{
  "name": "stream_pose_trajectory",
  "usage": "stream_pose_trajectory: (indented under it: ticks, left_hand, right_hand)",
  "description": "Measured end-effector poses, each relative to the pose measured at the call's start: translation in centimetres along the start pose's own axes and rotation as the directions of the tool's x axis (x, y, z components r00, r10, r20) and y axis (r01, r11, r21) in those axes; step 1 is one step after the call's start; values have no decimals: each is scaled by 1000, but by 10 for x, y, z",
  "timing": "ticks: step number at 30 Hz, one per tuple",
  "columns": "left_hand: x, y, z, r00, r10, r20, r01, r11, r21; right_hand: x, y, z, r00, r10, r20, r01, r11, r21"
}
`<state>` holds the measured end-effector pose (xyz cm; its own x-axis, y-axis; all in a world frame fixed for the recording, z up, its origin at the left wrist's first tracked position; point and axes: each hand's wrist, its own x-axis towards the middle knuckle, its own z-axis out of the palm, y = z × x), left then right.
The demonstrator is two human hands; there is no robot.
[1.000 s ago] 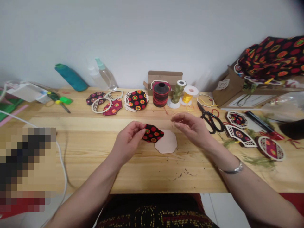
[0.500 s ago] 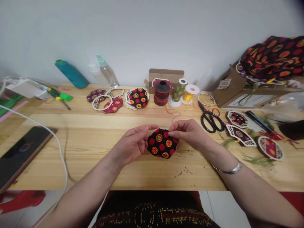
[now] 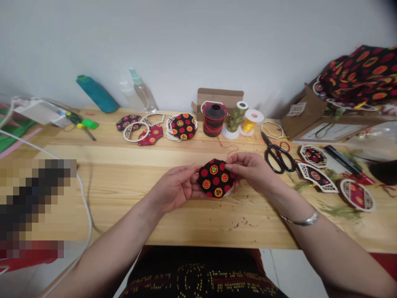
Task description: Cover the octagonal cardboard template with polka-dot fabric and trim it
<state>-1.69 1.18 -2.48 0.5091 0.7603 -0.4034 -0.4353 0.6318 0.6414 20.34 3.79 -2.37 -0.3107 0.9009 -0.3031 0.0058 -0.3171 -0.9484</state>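
Note:
A black fabric-covered octagonal piece (image 3: 216, 179) with red dots and flower rounds is held between both hands, just above the wooden table (image 3: 130, 182). My left hand (image 3: 178, 187) grips its left edge, thumb near the top and fingers partly behind it. At the upper right edge, my right hand (image 3: 246, 167) pinches the piece between thumb and fingers. A sliver of something pale shows under its lower right rim. The fingers behind the piece are hidden.
Behind stand a red-black thread spool (image 3: 214, 121), a green spool (image 3: 236, 120) and a yellow one (image 3: 250, 122). Black scissors (image 3: 277, 155) lie to the right, near several framed fabric pieces (image 3: 318, 177). A stack of octagons (image 3: 182, 126) lies behind the hands. A white cable (image 3: 83, 186) crosses the left.
The fabric octagon has been turned slightly and raised a little in the hands. A pale edge shows at its lower right. The whole view has shifted slightly.

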Motion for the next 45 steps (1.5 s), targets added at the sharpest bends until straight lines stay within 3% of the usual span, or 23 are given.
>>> stream_pose_trajectory:
  ticks: [5,9,17,25,34,38,42,45]
  left_hand:
    - [0,1,1,999,24,48,-23,1000,-15]
    - [-1,1,4,995,48,84,-54,996,73]
    - [1,0,5,996,82,41,-86,992,97]
    - [-1,-1,4,997,24,75,-35,987,154]
    - [0,-3,1,999,18,30,-24,982,188]
    - [1,-3,2,990,142,1,-138,962,236]
    - [0,-3,3,952,303,43,-306,935,180]
    - [-1,-4,4,931,360,60,-365,916,167]
  right_hand:
    - [-1,-2,1,1000,19,-7,-19,998,53]
    - [-3,-2,0,1000,4,23,-6,996,84]
    - [-4,-6,2,998,65,23,-67,986,151]
    - [-6,-7,0,999,8,52,-10,999,36]
    - [-6,-9,0,998,53,23,-52,998,-21]
    - [-6,-10,1,993,-92,-79,91,996,-13]
    - [-8,-10,4,940,-292,-177,303,952,42]
    - [-10,-9,7,907,-373,-196,381,925,3]
